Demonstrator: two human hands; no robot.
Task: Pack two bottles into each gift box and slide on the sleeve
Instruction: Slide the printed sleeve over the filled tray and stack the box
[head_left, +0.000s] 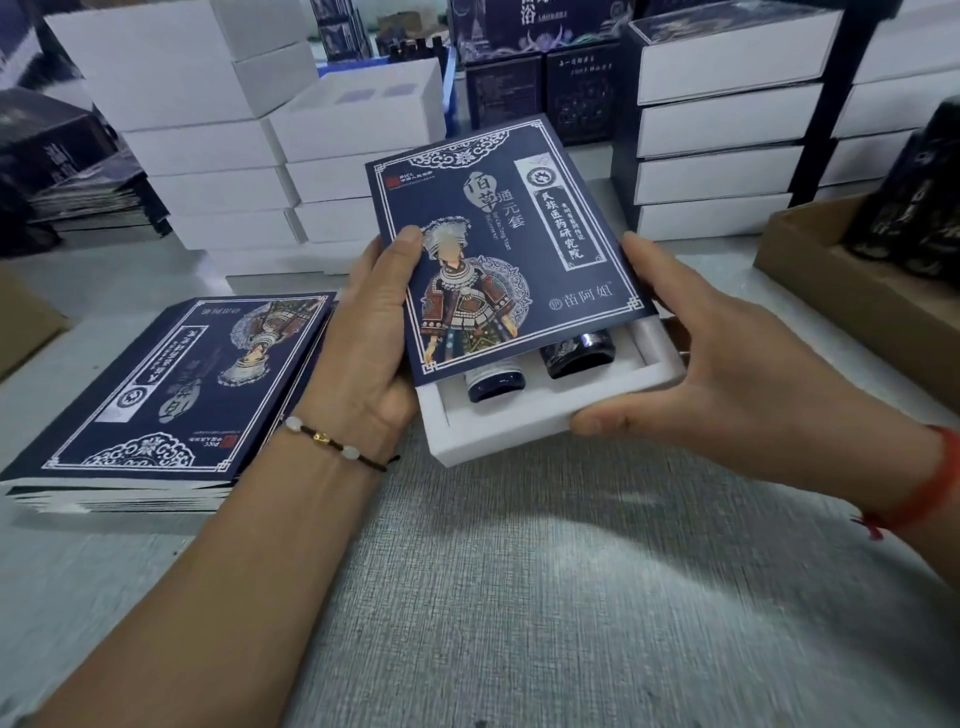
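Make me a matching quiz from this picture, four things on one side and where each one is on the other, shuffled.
Things:
1. dark blue printed card sleeve
2. two dark glass bottles
3. stack of flat dark blue sleeves
4. brown cardboard carton

Places:
A. far right on the table
B. in the white foam tray
C. flat on the table, left
D. partly over the white box, between both hands

Pairs: 1-D, 2-B, 3-C, 4-A

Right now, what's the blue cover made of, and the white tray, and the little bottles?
The blue sleeve looks like thin printed card: matte, with crisp edges. The white tray looks like soft foam with thick rounded walls, though it could be card. The two bottles look like dark glossy glass or plastic; they shine.
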